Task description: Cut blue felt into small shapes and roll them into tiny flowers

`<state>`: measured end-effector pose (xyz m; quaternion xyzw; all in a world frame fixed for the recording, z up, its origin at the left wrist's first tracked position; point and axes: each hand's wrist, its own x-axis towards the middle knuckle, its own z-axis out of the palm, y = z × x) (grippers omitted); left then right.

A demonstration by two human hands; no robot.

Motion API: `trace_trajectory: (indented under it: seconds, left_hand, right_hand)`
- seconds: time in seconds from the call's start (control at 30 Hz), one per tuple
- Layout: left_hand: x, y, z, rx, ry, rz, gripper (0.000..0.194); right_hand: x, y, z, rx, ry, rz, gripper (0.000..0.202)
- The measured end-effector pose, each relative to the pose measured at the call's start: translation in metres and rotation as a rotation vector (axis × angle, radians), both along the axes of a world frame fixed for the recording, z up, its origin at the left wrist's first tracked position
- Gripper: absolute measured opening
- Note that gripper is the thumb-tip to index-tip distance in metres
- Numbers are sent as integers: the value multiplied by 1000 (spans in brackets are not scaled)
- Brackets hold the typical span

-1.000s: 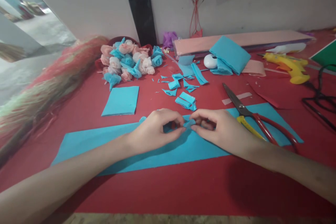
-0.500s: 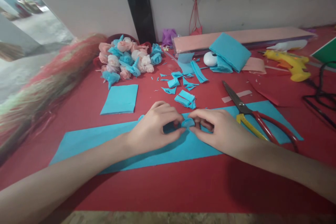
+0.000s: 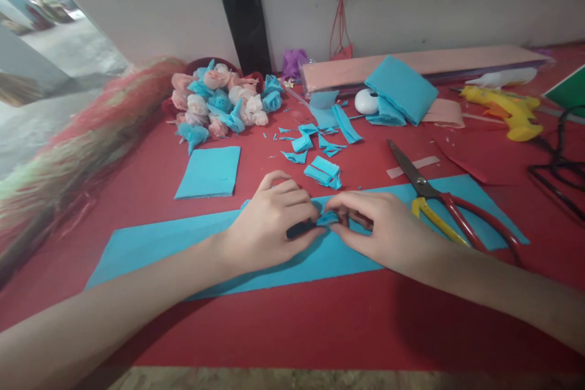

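Observation:
Between my two hands is a small piece of blue crepe paper [image 3: 328, 218], gathered and curled. My left hand [image 3: 280, 219] pinches its left side with thumb and fingers. The fingertips of my right hand [image 3: 365, 216] close on its right side. Both hands are just above a long blue paper strip [image 3: 155, 250] that lies across the red tabletop. Scissors [image 3: 423, 187] with red and yellow handles rest on the strip's right end. A folded blue paper square [image 3: 209, 172] lies beyond my left hand, and cut blue scraps [image 3: 323, 171] lie beyond my fingertips.
A heap of pink, white and blue paper flowers [image 3: 222, 100] stands at the back left. Folded blue paper [image 3: 402, 90] and a yellow glue gun [image 3: 505, 109] lie at the back right, near a black cable [image 3: 557, 164]. A fringed bundle [image 3: 91, 128] runs along the left edge.
The small blue paper piece looks flatter and more gathered between my fingertips. My left fingers have closed in slightly; my right hand has hardly moved.

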<state>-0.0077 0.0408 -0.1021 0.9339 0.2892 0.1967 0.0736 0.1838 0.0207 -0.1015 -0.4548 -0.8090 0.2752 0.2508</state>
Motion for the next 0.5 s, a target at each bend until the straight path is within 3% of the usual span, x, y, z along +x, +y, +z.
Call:
trace_trajectory:
  seconds: [0.27, 0.5]
  left_hand:
    - [1, 0, 1, -63, -50, 2, 14]
    - [2, -6, 15, -173, -295, 23, 7]
  right_hand:
    - [-1, 0, -1, -54, 68, -18, 8]
    - [-4, -10, 12, -271, 198, -65, 4]
